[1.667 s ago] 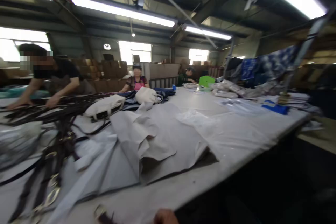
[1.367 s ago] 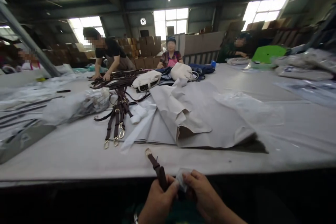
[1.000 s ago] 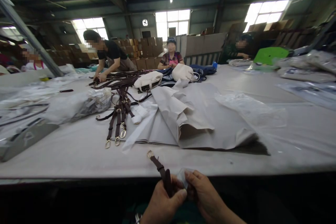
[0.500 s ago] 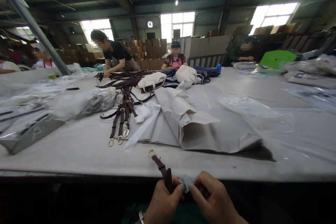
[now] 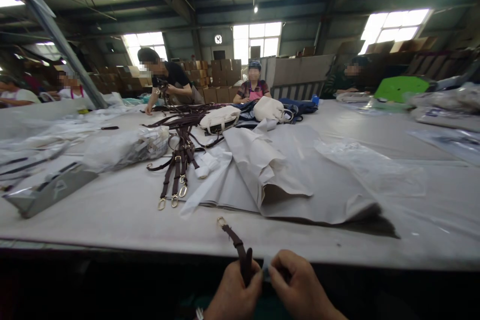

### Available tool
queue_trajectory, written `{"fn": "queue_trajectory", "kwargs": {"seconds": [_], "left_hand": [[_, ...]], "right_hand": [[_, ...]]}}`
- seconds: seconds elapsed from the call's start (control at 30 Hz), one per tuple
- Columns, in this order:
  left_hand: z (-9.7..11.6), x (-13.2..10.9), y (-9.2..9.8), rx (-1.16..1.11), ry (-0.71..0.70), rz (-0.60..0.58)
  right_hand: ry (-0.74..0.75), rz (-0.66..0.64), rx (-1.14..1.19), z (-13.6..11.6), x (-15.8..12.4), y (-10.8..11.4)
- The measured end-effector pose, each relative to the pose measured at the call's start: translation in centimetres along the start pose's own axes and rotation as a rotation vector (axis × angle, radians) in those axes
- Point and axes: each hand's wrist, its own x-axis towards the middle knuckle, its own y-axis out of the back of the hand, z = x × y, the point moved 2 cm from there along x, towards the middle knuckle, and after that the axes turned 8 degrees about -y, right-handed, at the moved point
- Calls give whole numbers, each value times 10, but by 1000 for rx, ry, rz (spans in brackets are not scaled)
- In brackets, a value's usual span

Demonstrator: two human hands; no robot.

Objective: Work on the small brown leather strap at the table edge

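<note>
A dark brown strap (image 5: 235, 241) with a gold buckle (image 5: 221, 221) at its far end runs from my left hand (image 5: 237, 287) up onto the table edge. My left hand is closed around the strap, thumb pressed against it. Close beside it on the right, my right hand (image 5: 300, 280) pinches a small piece of pale bluish tissue (image 5: 266, 266) between thumb and fingers. The tissue sits in the gap between both hands, against the part of the strap that my fingers hide.
Several brown straps (image 5: 176, 180) with gold rings lie in a pile at centre left. Large grey paper sheets (image 5: 300, 185) spread ahead. White bags (image 5: 270, 110), a grey bin (image 5: 56, 190) and plastic bags (image 5: 123, 147) are also on the table (image 5: 112, 225). Co-workers are across it.
My hands have drawn slightly closer together, and less of the tissue shows between them. A co-worker across the table has lifted straps off the pile. The view has tilted slightly upward.
</note>
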Motion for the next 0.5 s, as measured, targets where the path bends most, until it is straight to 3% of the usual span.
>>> {"fn": "queue_trajectory", "kwargs": {"seconds": [0.1, 0.3, 0.5], "left_hand": [[1, -5, 11, 0, -98, 5], [7, -17, 24, -269, 15, 82], [30, -33, 33, -194, -67, -159]], "right_hand": [[-95, -1, 5, 6, 6, 3], [-206, -35, 96, 2, 13, 9], [-223, -43, 210, -5, 22, 18]]}}
